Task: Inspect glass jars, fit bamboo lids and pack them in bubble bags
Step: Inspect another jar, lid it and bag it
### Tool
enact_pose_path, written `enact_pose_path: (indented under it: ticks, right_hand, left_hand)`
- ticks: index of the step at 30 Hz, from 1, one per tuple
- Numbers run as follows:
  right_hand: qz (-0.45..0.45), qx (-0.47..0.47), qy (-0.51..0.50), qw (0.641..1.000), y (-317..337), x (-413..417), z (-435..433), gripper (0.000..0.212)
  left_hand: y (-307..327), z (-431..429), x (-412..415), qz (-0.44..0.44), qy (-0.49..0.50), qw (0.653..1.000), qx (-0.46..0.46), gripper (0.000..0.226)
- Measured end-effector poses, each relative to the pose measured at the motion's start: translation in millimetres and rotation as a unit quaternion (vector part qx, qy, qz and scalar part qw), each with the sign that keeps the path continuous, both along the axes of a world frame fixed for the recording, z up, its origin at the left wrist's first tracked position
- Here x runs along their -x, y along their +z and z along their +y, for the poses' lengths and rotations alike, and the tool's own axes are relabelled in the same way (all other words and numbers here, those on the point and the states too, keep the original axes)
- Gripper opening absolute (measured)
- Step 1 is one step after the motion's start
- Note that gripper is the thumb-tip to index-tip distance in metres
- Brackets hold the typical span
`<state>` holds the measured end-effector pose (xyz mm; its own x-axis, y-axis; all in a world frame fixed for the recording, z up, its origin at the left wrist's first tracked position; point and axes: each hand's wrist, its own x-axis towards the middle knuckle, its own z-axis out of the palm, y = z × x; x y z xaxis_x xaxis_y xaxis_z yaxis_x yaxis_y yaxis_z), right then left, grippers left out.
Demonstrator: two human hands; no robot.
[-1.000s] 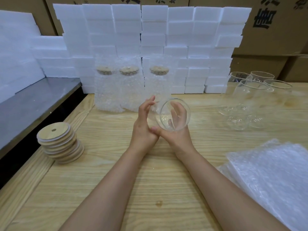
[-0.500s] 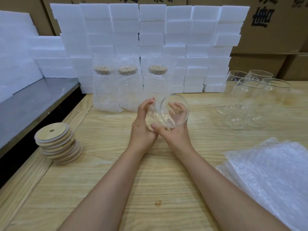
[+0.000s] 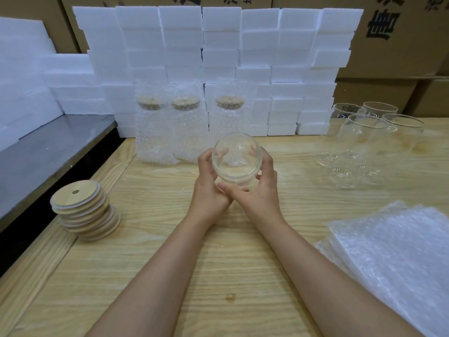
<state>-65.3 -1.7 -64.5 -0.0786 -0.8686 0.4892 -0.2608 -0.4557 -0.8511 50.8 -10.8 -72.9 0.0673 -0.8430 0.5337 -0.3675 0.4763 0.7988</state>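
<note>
Left hand (image 3: 209,188) and right hand (image 3: 261,190) fingers curl around 1 glass jar (image 3: 237,161).

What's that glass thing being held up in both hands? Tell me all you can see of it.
A clear, empty glass jar, round-bodied, with no lid. It is tilted, its open rim turned up toward the camera, and held above the wooden table. The left hand and right hand curl round its sides; fingers show through the glass.

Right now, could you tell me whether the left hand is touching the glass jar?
Touching. The head view shows the left hand curled round the glass jar, fingers against its left side.
</note>
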Motion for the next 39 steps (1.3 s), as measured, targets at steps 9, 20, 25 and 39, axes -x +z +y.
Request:
enact_pose_path:
  ticks: [9,20,25,39]
  right_hand:
    - [-0.01,0.034,0.041,0.999,0,-2,-2,0.089]
    - [0.041,0.057,0.01,0.998,4,0,4,0.091]
    - [0.025,0.026,0.008,0.999,6,1,4,0.091]
    - [-0.049,0.008,0.073,0.996,-6,2,-7,0.09]
  left_hand:
    - [-4,-11,-5,-0.093,0.012,0.996,-0.004,0.075]
    - [2,-7,0,-0.017,-0.007,1.0,-0.021,0.082]
    - [-6,-9,1,0.023,-0.03,0.999,-0.01,0.097]
    - [-3,-6,-2,-0.047,0.024,0.996,0.069,0.083]
